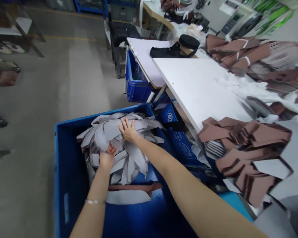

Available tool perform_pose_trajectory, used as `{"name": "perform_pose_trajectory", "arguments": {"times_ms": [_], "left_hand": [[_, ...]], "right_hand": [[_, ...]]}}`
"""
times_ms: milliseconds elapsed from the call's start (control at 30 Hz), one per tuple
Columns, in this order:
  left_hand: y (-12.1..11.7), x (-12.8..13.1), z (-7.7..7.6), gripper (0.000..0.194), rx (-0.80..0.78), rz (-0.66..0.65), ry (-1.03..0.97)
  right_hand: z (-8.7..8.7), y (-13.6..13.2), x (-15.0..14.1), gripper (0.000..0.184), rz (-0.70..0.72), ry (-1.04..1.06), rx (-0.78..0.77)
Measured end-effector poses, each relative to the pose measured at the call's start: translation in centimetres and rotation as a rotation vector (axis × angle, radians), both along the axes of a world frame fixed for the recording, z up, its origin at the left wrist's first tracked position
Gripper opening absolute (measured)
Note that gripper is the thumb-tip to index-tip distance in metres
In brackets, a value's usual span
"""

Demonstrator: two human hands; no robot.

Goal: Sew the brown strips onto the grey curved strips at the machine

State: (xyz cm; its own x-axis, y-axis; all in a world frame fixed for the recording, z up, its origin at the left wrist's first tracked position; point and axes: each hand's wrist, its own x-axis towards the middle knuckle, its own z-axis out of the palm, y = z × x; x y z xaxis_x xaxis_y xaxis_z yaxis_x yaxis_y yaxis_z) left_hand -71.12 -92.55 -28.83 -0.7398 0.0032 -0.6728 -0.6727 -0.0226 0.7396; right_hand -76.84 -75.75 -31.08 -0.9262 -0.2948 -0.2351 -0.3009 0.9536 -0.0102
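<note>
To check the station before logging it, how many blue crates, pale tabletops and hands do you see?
Blue crates: 2 (large crate, small crate)
Pale tabletops: 2 (near tabletop, far tabletop)
Hands: 2 (left hand, right hand)
Total: 6

Under the left hand (106, 157) and right hand (127, 130), the cut fabric pieces (136, 155) are pale grey with brown edges; the plastic crate (72, 165) around them is deep blue; right of the right hand, the stacked cut pieces (225, 132) are reddish brown; beyond them, the tabletop (201, 89) is white.
</note>
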Motion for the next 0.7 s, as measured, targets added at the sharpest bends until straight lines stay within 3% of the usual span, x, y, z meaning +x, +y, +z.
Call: {"name": "perform_pose_trajectory", "arguments": {"times_ms": [133, 200, 267, 333, 433, 500, 567, 633, 700], "left_hand": [[-0.4, 9.9, -1.3, 0.032, -0.297, -0.069, -0.031], [0.4, 12.9, -2.2, 0.031, -0.423, -0.167, -0.038], [1.6, 13.5, -3.5, 0.051, -0.528, -0.267, -0.02], [2.7, 12.6, -4.9, 0.071, -0.599, -0.364, -0.003], [3.7, 11.1, -5.4, 0.055, -0.639, -0.532, -0.003], [3.6, 10.9, -3.7, 0.035, -0.672, -0.658, 0.022], [3.0, 10.7, -0.4, 0.024, -0.743, -0.763, 0.082], [2.1, 9.3, 3.7, 0.031, -0.84, -0.815, 0.173], [0.9, 6.3, 7.2, 0.044, -0.958, -0.814, 0.307]], "right_hand": [[-0.8, 0.5, -0.9, 0.103, 0.018, 0.015, 0.016], [-0.8, 0.6, -1.0, 0.104, 0.028, 0.019, 0.027], [-0.7, 0.6, -0.9, 0.105, 0.034, 0.024, 0.037], [-0.5, 0.8, -0.8, 0.107, 0.042, 0.031, 0.043], [0.0, 1.1, -0.7, 0.109, 0.063, 0.034, 0.046], [0.6, 1.4, -0.9, 0.1, 0.086, 0.032, 0.046], [1.3, 1.8, -1.2, 0.077, 0.114, 0.035, 0.037], [1.9, 2.2, -1.5, 0.061, 0.138, 0.048, 0.019], [2.3, 2.7, -1.7, 0.058, 0.153, 0.067, 0.0]]}}
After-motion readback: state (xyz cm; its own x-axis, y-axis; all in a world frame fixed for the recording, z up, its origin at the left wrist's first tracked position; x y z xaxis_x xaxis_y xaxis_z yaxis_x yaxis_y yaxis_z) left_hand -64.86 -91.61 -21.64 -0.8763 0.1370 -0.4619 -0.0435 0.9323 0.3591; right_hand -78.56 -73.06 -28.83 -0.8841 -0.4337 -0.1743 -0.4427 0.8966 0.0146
